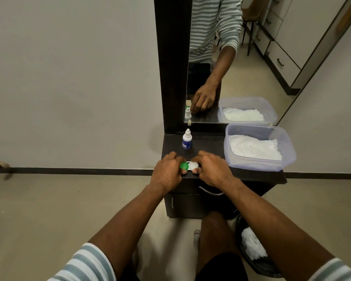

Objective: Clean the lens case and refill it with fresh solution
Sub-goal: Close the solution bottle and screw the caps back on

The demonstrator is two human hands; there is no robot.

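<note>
Lens case (pixel 189 166) mostly covered by both hands, only the middle shows; can't tell if the lids are seated or loose. Visible: green cap (pixel 184 165) on its left side, white cap (pixel 194 165) on its right, white body between. It sits on the dark cabinet top (pixel 211 141), directly between the hands. Left hand (pixel 167 171) curls around the green cap, thumb under its near edge. Right hand (pixel 212 169) grips the white cap likewise. Solution bottle (pixel 187 140) stands upright just beyond the left hand's knuckles. Clear tub (pixel 288 151) of white tissues sits right of the right hand.

green and white lens case (pixel 188 166), blue-labelled white bottle (pixel 187 140), dark dresser top (pixel 211 142), grey-and-white striped sleeves (pixel 85 262).
</note>
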